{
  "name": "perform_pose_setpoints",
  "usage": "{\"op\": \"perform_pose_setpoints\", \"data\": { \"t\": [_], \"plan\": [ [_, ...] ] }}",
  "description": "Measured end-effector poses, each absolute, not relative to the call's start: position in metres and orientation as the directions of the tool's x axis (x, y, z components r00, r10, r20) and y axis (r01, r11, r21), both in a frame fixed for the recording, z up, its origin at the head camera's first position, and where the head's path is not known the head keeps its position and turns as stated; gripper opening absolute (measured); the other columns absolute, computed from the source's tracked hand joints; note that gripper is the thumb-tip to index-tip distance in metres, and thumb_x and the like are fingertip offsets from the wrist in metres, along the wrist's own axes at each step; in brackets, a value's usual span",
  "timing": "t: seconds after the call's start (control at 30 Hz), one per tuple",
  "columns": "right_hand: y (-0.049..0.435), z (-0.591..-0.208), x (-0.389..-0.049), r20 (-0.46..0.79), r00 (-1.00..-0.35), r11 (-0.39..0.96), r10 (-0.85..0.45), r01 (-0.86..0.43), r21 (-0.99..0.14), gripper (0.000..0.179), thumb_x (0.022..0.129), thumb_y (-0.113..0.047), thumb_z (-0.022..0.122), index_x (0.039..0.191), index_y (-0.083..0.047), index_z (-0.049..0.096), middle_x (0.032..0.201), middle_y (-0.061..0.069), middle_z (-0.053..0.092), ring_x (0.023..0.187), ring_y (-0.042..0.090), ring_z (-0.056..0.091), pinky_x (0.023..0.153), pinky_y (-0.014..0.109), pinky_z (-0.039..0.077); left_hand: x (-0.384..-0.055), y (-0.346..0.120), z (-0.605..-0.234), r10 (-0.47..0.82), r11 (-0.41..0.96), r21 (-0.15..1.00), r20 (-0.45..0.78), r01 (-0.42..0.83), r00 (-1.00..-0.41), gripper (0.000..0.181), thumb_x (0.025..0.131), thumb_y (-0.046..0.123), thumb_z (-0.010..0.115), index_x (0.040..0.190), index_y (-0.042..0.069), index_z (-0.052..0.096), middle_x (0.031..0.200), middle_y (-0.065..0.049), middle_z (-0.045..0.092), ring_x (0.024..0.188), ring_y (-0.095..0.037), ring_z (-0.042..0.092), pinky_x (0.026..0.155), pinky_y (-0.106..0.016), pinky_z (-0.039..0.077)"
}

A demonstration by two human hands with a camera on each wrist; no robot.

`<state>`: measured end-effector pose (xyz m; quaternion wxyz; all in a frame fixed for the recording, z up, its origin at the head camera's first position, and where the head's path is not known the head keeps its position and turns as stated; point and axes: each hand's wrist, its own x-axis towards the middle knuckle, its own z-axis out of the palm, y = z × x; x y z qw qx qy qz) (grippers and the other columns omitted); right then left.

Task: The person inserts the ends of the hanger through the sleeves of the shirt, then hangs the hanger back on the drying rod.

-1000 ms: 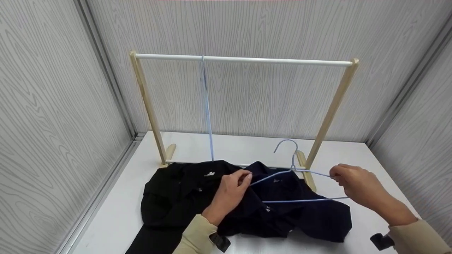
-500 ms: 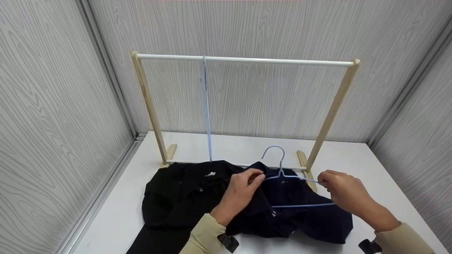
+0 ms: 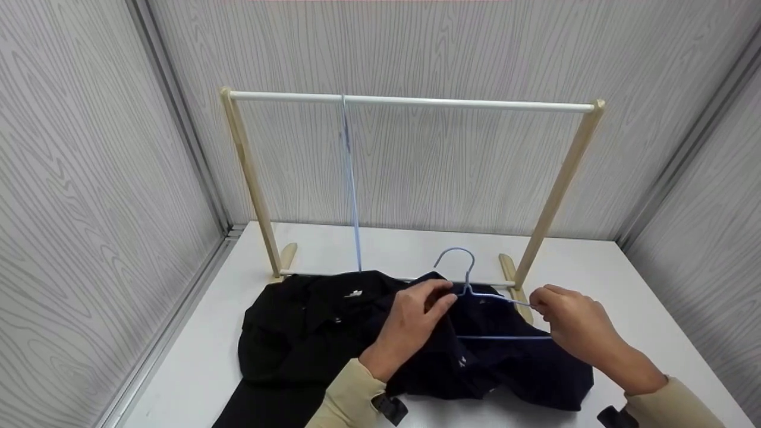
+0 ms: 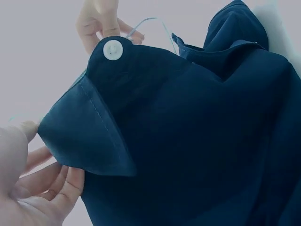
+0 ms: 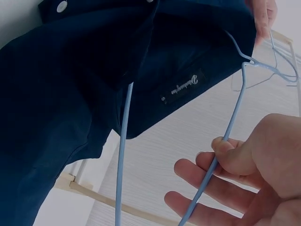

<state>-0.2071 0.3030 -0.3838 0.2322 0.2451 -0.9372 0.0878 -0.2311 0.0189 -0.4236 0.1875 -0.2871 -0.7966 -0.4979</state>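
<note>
A navy shirt (image 3: 535,371) with a collar lies on the white table. My left hand (image 3: 407,324) pinches its collar (image 4: 89,132) between thumb and fingers, near a white button (image 4: 113,50) seen in the left wrist view. With thumb and fingertips, my right hand (image 3: 574,324) pinches the right arm of a light blue wire hanger (image 5: 123,155). The hanger's left part runs into the neck opening and is hidden by cloth; its hook stands up behind the collar. Inside the neck, a label (image 5: 186,87) shows in the right wrist view.
A black garment (image 3: 291,339) lies to the left, against the navy shirt. Behind both stands a wooden rack (image 3: 553,199) with a white rail (image 3: 452,103). Another blue hanger (image 3: 351,172) hangs edge-on from the rail, its lower end reaching behind the black garment. Grey wood-grain walls surround the table.
My right hand has moved left with the hanger, pushing its left end further into the shirt's neck. My left hand has shifted slightly right, still pinching the collar.
</note>
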Motion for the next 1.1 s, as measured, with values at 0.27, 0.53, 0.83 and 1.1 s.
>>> {"op": "perform_pose_setpoints", "data": {
  "t": [0.27,0.53,0.83,1.1],
  "plan": [
    [0.301,-0.387,-0.204,0.504,-0.761,0.864,-0.408,-0.501,-0.058,0.026,0.081,0.007,0.072,0.084,-0.017,0.063,0.075,-0.012,0.056,0.06,0.001,0.042,0.05,0.025,0.037,-0.231,0.015,-0.425,0.316,0.449,0.579,0.609,0.68,-0.727,0.033,0.098,0.029,0.062,0.127,0.014,0.068,0.123,0.002,0.07,0.107,-0.015,0.061,0.094,-0.03,0.051],
    [0.295,-0.392,-0.202,0.564,-0.702,0.847,-0.435,-0.531,-0.007,0.031,0.076,0.012,0.075,0.085,-0.016,0.064,0.078,-0.01,0.059,0.059,0.001,0.042,0.049,0.025,0.038,-0.234,0.015,-0.434,0.337,0.467,0.556,0.607,0.688,-0.719,0.033,0.094,0.026,0.065,0.124,0.015,0.07,0.104,0.001,0.071,0.093,-0.01,0.063,0.084,-0.022,0.052],
    [0.303,-0.396,-0.208,0.688,-0.594,0.765,-0.418,-0.638,-0.086,0.031,0.073,0.014,0.078,0.088,-0.012,0.068,0.082,-0.008,0.063,0.067,0.0,0.051,0.06,0.018,0.042,-0.237,0.015,-0.437,0.302,0.41,0.557,0.665,0.723,-0.683,0.026,0.092,0.02,0.068,0.117,0.013,0.074,0.092,-0.001,0.069,0.079,-0.008,0.06,0.071,-0.016,0.05],
    [0.316,-0.399,-0.207,0.728,-0.597,0.806,-0.336,-0.582,-0.105,0.034,0.069,0.016,0.08,0.09,-0.009,0.069,0.088,-0.002,0.065,0.082,0.014,0.065,0.072,0.019,0.046,-0.24,0.01,-0.44,0.271,0.394,0.556,0.691,0.732,-0.67,0.026,0.092,0.02,0.068,0.116,0.012,0.074,0.093,-0.001,0.069,0.081,-0.007,0.062,0.072,-0.017,0.051]
  ]
}}
